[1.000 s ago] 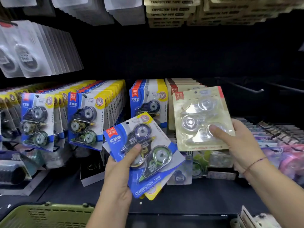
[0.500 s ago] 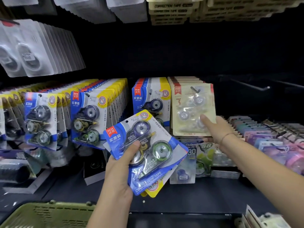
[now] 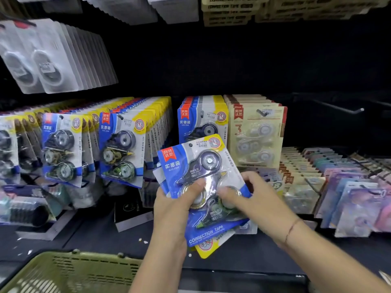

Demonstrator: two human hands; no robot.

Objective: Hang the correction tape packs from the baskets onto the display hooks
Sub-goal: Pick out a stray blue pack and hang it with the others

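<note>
Correction tape pack point(image 3: 190, 163) upright, header tilted leftward

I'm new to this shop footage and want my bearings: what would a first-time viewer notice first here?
First, the fan of blue correction tape packs at centre, in the grip of the left hand and the right hand together. Behind them, dense rows of blue-and-yellow packs hang at the left, and a beige three-pack hangs just right of centre. A green basket sits at the bottom left.

Dim backdrop, soft, warped edges
</note>
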